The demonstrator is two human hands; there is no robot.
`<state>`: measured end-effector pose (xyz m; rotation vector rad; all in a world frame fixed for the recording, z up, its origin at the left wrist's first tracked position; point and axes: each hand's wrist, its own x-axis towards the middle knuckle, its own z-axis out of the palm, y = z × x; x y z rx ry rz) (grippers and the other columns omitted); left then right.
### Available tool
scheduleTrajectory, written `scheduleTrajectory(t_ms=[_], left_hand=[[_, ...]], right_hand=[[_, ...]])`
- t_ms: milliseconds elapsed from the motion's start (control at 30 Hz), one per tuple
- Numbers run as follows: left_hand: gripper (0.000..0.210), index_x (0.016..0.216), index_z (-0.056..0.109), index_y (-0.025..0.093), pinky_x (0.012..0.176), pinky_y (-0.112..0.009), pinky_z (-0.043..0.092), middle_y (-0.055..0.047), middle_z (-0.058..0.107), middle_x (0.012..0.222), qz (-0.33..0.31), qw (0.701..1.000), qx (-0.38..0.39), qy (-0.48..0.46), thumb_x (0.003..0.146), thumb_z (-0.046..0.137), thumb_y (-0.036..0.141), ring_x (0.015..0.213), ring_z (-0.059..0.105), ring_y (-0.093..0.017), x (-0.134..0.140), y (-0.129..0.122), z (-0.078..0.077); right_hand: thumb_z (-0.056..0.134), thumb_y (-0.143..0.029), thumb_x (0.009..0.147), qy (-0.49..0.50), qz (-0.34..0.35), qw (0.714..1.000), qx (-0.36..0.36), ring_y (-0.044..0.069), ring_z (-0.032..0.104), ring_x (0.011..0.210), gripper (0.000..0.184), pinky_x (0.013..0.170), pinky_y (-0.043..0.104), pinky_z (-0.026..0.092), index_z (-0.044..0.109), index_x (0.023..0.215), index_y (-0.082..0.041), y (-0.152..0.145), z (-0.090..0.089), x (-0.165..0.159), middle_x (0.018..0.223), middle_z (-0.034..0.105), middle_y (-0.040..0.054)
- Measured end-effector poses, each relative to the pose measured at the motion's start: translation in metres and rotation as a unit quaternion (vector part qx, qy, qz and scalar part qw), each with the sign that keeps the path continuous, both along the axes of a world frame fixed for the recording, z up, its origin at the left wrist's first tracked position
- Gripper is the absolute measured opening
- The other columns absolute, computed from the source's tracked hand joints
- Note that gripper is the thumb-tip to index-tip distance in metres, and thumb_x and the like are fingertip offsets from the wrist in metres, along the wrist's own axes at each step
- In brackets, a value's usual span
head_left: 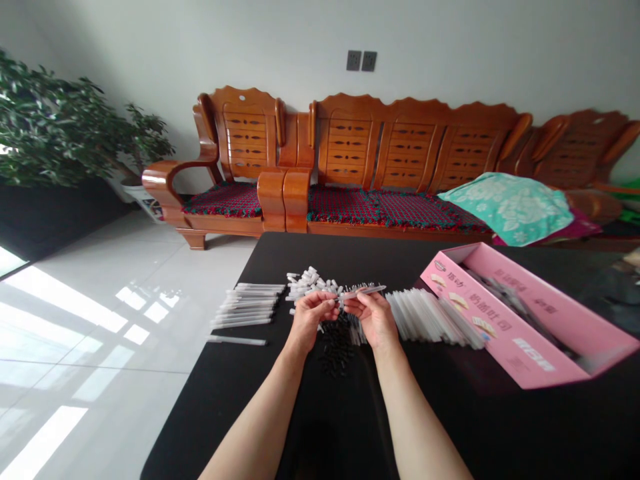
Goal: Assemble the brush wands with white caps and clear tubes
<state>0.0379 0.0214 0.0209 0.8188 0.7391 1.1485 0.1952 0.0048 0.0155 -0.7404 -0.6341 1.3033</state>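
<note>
My right hand (375,317) is closed around a translucent white pen (373,290), which lies nearly level and points away to the right. Close by on the left, my left hand (311,315) pinches at the pen's near end; what its fingertips hold is too small to make out. White pen caps (311,277) lie in a heap behind the left hand. Below both hands is a pile of small black pieces (336,347). Thin refills (356,332) show partly behind the right hand. Frosted pen barrels (423,317) lie in a row to the right.
Capped white pens (250,305) lie in a row at the left of the black table (240,413), with a single pen (237,341) nearer me. A pink box (505,340) with dark contents stands at the right. Beyond is a wooden sofa (350,150).
</note>
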Motion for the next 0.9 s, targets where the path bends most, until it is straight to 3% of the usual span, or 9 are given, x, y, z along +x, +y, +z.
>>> scheduleTrajectory(t_ms=[900], left_hand=[[0.036,0.079,0.069,0.011,0.055,-0.025,0.055,-0.004,0.069,0.063,0.03,0.998,0.027,0.046,0.061,0.086,0.038,0.055,0.065,-0.014,0.0015,-0.0008,0.0005]], right_hand=[[0.082,-0.025,0.068,-0.036,-0.02,0.999,-0.007,0.022,0.074,0.066,0.024,0.06,0.029,0.063,0.065,0.081,-0.016,-0.0012,0.0043,-0.0036,0.076,0.077,0.0082]])
